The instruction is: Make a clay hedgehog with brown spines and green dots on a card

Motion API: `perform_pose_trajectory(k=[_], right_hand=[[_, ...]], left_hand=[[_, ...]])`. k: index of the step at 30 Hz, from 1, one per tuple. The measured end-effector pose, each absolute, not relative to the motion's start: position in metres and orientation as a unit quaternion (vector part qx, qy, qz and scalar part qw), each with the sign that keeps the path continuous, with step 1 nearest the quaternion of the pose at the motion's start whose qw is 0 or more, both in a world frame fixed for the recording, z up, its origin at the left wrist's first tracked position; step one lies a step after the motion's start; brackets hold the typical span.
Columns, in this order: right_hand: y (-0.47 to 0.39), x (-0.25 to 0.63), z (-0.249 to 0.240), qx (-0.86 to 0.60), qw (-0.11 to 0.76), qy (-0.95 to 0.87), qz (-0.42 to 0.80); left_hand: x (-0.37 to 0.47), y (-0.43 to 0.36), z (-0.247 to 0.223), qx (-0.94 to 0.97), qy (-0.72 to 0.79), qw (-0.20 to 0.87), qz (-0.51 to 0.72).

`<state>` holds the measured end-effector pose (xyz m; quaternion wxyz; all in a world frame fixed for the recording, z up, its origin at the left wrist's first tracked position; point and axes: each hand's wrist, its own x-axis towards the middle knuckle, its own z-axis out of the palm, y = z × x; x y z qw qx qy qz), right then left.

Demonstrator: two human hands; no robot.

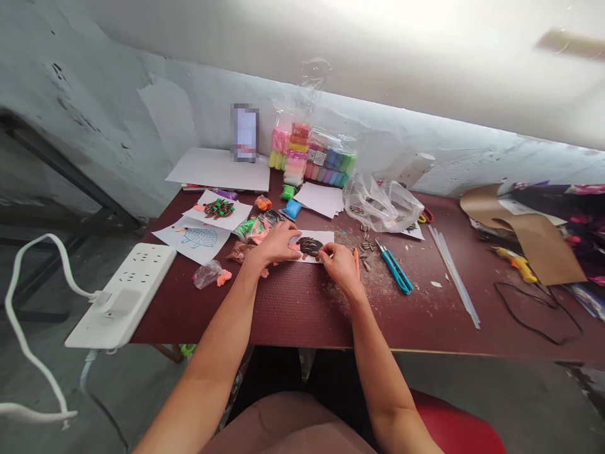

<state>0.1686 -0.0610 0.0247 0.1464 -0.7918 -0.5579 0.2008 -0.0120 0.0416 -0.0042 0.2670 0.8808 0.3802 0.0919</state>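
A white card (326,238) lies in front of me with a dark hedgehog-like shape (309,246) on it, studded with striped sunflower seeds and pink clay at its left end. My left hand (278,243) rests at the card's left side, fingers spread. At the right edge of the dark shape, my right hand (339,261) has its thumb and fingertips pinched together; whatever is between them is hidden. Loose sunflower seeds (366,243) lie to the right of that hand. Teal-handled snips (396,270) lie beyond them, and an orange stick (357,261) is beside the right hand.
At left are a power strip (123,290), a hedgehog drawing (198,238) and a finished seed-and-clay figure (218,209). Packs of coloured clay (331,157) and a phone (246,133) stand behind. A plastic bag (380,203), clear glue sticks (454,274) and a glue gun (517,263) are rightward.
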Motion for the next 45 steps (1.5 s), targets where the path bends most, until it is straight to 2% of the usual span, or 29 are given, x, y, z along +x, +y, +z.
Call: perform_pose_trajectory(k=[31,45], right_hand=[[-0.042,0.159,0.031,-0.808,0.032,-0.565,0.165],[-0.044,0.160,0.025,-0.818,0.079,-0.544,0.172]], left_hand=[[-0.011,0.041,-0.006,0.880,0.383,0.263,0.100],[-0.011,0.043,-0.010,0.881,0.377,0.265,0.102]])
